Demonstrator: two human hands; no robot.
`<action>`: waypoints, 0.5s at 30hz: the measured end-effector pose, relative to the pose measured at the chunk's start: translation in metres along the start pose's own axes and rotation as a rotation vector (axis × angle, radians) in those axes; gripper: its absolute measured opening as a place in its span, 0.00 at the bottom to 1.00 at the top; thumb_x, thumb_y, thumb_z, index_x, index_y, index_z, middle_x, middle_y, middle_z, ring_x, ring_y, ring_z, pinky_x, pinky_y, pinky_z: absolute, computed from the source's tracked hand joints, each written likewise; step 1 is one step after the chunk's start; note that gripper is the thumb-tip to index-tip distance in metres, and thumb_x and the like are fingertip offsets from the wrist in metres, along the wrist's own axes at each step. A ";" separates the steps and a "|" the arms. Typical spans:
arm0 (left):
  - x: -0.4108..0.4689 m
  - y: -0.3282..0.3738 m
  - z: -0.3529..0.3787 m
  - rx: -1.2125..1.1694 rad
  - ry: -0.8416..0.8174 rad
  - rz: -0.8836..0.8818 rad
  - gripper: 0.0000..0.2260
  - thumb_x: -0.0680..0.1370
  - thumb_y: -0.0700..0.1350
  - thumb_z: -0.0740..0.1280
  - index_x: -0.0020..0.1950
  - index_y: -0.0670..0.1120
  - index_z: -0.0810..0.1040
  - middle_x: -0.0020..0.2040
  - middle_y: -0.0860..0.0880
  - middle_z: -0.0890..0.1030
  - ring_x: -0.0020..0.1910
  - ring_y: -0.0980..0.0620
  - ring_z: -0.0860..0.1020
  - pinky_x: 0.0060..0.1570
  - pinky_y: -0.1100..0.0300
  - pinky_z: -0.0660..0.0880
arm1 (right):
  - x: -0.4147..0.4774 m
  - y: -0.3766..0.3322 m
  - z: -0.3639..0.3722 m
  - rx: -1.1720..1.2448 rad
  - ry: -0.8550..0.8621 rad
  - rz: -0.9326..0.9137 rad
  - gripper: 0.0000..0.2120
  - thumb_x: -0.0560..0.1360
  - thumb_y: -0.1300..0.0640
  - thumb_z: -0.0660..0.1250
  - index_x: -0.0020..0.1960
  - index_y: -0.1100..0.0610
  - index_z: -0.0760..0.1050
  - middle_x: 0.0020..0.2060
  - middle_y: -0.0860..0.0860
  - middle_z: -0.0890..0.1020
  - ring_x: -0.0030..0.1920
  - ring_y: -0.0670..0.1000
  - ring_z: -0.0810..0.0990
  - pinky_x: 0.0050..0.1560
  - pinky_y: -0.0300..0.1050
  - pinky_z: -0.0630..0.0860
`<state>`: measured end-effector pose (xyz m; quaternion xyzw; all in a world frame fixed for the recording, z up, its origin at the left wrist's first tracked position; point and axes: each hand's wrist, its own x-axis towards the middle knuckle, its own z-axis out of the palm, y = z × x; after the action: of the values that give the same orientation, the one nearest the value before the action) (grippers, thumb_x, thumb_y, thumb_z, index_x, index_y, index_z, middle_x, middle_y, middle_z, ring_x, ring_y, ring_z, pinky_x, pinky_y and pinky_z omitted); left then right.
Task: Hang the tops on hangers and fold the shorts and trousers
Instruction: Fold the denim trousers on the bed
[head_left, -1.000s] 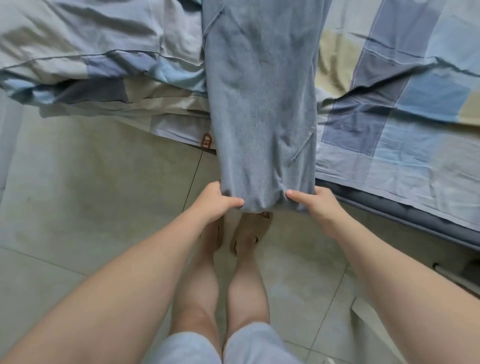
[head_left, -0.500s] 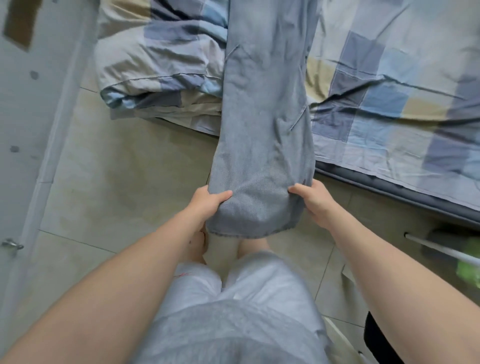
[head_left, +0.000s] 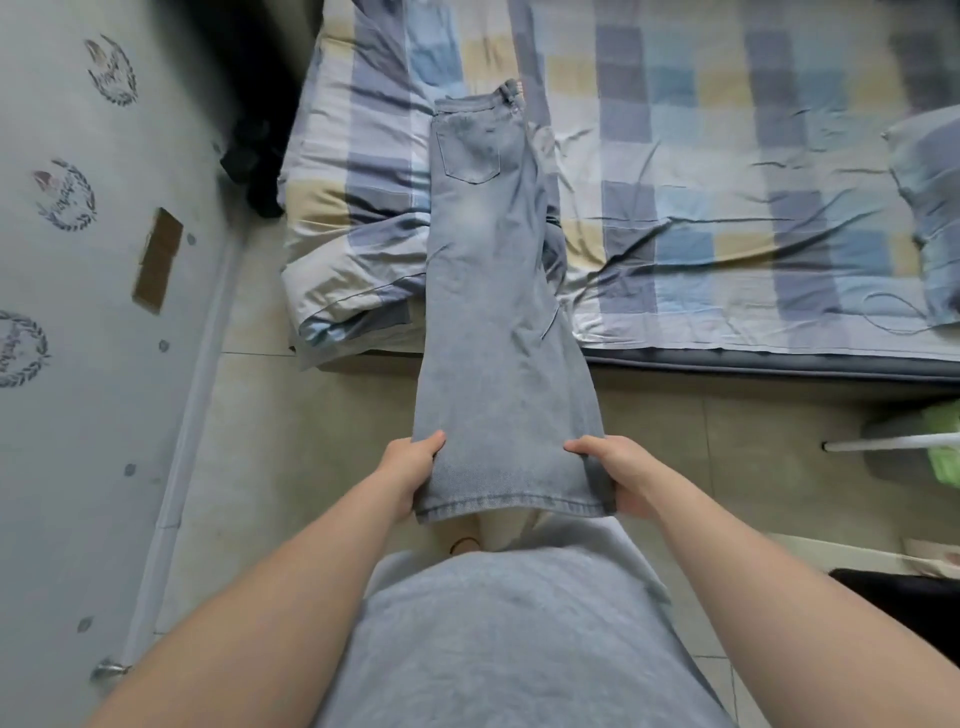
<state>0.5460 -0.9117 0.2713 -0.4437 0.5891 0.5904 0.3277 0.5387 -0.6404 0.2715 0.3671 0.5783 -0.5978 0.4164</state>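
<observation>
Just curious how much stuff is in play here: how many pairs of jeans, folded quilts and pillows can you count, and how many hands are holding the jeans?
jeans: 1
folded quilt: 1
pillow: 1
hands gripping the jeans' hem: 2, the left hand and the right hand
Total: 5

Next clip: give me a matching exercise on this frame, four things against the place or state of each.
Things: 1 jeans; 2 left hand; 3 right hand; 4 pillow.
States: A lies at the far right of the bed; B grips the jeans' right edge; C stretched from bed to hands; D grips the jeans' left edge.
Pairs: 1-C; 2-D; 3-B; 4-A.
</observation>
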 end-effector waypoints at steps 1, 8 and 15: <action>-0.003 -0.006 -0.005 0.021 -0.001 -0.002 0.13 0.81 0.48 0.68 0.62 0.42 0.78 0.52 0.46 0.84 0.48 0.46 0.83 0.47 0.56 0.78 | -0.005 0.006 0.003 -0.006 0.011 -0.005 0.12 0.75 0.57 0.72 0.56 0.61 0.81 0.48 0.57 0.87 0.46 0.56 0.87 0.45 0.48 0.83; -0.018 -0.057 -0.026 0.169 -0.024 -0.103 0.19 0.81 0.51 0.67 0.67 0.41 0.75 0.59 0.43 0.82 0.55 0.42 0.82 0.59 0.46 0.78 | -0.031 0.065 0.015 -0.067 0.055 0.026 0.17 0.79 0.50 0.70 0.61 0.60 0.78 0.52 0.56 0.86 0.51 0.59 0.86 0.52 0.53 0.82; -0.047 -0.117 -0.022 0.169 -0.028 -0.215 0.19 0.82 0.51 0.66 0.67 0.40 0.75 0.59 0.41 0.82 0.55 0.40 0.82 0.58 0.43 0.79 | -0.047 0.128 0.006 -0.123 0.039 0.099 0.16 0.80 0.49 0.68 0.61 0.60 0.78 0.54 0.54 0.85 0.54 0.58 0.85 0.62 0.56 0.79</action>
<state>0.6739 -0.9167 0.2689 -0.4669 0.5812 0.5064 0.4334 0.6756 -0.6405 0.2660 0.3806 0.6029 -0.5325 0.4560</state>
